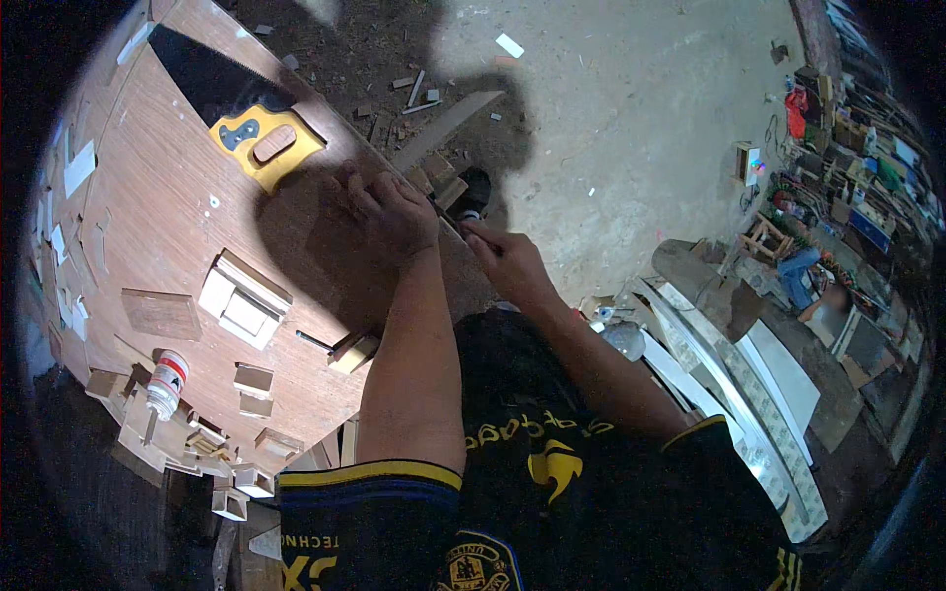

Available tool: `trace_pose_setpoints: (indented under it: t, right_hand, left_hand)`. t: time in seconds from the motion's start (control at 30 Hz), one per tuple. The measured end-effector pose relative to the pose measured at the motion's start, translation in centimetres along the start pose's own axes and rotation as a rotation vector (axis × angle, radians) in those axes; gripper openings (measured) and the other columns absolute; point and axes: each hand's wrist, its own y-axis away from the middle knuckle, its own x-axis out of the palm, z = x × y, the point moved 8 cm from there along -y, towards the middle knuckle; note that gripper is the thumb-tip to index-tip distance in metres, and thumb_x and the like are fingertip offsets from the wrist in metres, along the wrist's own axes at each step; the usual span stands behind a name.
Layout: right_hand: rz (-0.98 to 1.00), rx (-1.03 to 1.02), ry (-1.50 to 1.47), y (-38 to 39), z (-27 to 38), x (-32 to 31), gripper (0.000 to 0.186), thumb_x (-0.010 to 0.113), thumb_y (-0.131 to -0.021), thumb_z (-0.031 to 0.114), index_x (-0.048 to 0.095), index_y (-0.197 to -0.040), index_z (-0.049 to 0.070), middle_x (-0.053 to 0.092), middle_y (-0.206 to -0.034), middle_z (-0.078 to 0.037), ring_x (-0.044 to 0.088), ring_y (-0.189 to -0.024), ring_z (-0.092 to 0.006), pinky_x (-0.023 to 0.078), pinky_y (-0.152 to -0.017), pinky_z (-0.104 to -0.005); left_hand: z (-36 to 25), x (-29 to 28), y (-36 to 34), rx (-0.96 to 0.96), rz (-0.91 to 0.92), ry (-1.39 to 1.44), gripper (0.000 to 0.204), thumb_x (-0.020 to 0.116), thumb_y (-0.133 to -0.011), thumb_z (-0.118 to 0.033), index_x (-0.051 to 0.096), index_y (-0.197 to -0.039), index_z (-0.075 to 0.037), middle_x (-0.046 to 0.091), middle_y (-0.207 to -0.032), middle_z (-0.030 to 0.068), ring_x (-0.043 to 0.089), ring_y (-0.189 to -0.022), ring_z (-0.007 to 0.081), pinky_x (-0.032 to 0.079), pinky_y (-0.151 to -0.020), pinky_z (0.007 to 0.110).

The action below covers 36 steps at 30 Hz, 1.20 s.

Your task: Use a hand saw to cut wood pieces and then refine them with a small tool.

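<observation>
My left hand (pixel 399 215) lies at the right edge of the wooden tabletop (pixel 325 236), palm down with its fingers bent. What lies under its fingers is in shadow. Just beyond the edge, my right hand (pixel 505 261) is closed in a fist, lower and further right. A thin dark strip or tool (pixel 443 212) shows between the two hands, but its kind is unclear. Small wood blocks (pixel 443 182) are beside the left hand. On the tabletop, ahead and to the left, lies a handsaw (pixel 266 146) with a yellow handle and a dark blade.
A small pale wooden frame (pixel 246 298), a flat wood piece (pixel 161 313), a dark pen (pixel 313 342) and a white bottle (pixel 168 379) with a red label are on the tabletop. Offcuts (pixel 419 94) litter the floor. White panels (pixel 739 394) and piled clutter (pixel 867 197) stand right.
</observation>
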Motion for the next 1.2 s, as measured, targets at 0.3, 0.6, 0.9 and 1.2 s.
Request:
trace_pose_setpoints:
  t: [0.3,0.6,0.9,1.2]
  right_hand:
    - [0.013,0.031,0.019,0.1,-0.4,0.2,0.031,0.059,-0.097,0.022,0.065,-0.121,0.003,0.07,-0.111,-0.019,0.068,-0.102,-0.0213,0.051,-0.087,-0.0338]
    - [-0.069,-0.08,-0.006,-0.4,-1.4,0.4,0.035,0.057,-0.097,0.037,0.068,-0.12,0.012,0.071,-0.098,-0.019,0.069,-0.093,-0.0351,0.053,-0.082,-0.0422]
    - [-0.034,-0.033,-0.007,0.0,-1.3,0.5,0.034,0.058,-0.096,0.034,0.068,-0.119,0.012,0.07,-0.103,-0.021,0.07,-0.095,-0.0344,0.054,-0.083,-0.0398]
    - [0.021,0.06,-0.038,0.4,-0.7,-0.2,0.032,0.06,-0.098,0.023,0.066,-0.121,0.002,0.073,-0.104,-0.018,0.066,-0.093,-0.0146,0.051,-0.083,-0.0316]
  left_hand:
    - [-0.7,-0.7,-0.6,-0.024,0.066,0.008,0.022,0.047,-0.097,-0.015,0.061,-0.097,0.002,0.043,-0.133,0.0249,0.032,-0.137,0.0483,0.027,-0.113,0.061]
    - [-1.0,-0.8,-0.9,0.035,0.051,-0.034,0.02,0.049,-0.094,-0.015,0.06,-0.097,0.002,0.044,-0.129,0.0242,0.033,-0.136,0.0499,0.027,-0.112,0.063]
    - [-0.7,-1.3,-0.8,-0.031,0.121,-0.013,0.028,0.048,-0.093,-0.013,0.059,-0.113,0.002,0.044,-0.126,0.0235,0.033,-0.135,0.0491,0.025,-0.113,0.063]
    - [-1.3,-1.7,-1.2,0.05,0.092,0.006,0.029,0.047,-0.094,-0.012,0.058,-0.118,0.001,0.044,-0.127,0.0222,0.035,-0.133,0.0491,0.025,-0.112,0.064]
